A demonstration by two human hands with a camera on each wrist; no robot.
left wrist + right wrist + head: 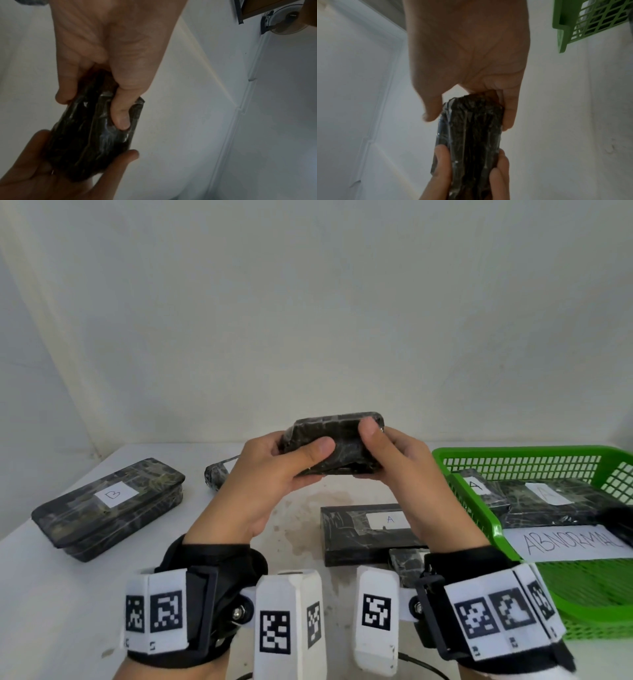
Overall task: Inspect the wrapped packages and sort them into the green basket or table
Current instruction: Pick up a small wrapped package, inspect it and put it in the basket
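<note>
On the green basket (479, 505) a label (575, 542) apparently reads "ABNORMAL".

The white table (144, 559) (stained brown near its middle) carries a dark wrapped package B (109, 505) at nine o'clock and a smaller wrapped one (216, 474) at eleven. Package A (368, 534) lies at centre, with a small wrapped piece (406, 566) touching its near edge. The green basket (479, 510) stands at three o'clock.
</note>
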